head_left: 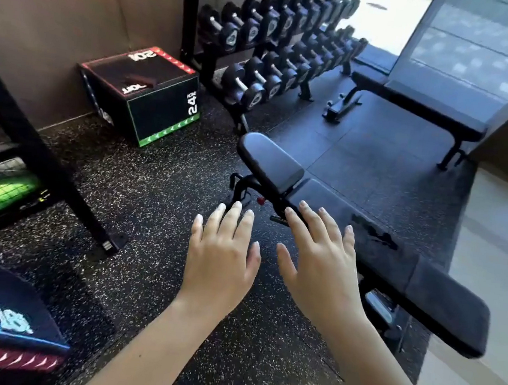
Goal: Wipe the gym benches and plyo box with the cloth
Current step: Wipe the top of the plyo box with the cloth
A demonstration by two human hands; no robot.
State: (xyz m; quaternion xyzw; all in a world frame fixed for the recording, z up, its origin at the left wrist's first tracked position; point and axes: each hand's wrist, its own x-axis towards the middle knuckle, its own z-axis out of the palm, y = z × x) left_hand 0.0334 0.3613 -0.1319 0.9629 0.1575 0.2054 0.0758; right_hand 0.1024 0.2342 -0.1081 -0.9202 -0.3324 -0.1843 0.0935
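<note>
Over black speckled rubber floor (152, 197), left hand (222, 261) and right hand (317, 261), fingers (237, 218) spread wide, empty. Just right, black padded adjustable bench (367, 235). Against tan wall (45, 13), black cube plyo box (158, 110), dark folded cloth (140, 81) on top.

Floor (159, 188) is black with white speckles, benches (352, 231) all black, plyo box (150, 93) black with red and green edges.

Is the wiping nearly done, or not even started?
Nothing looks wiped yet, though that is hard to tell. The left hand and right hand are open and hold nothing. What seems to be the cloth lies on the plyo box. Picking it up, then the near bench, far bench and box, are left.
</note>
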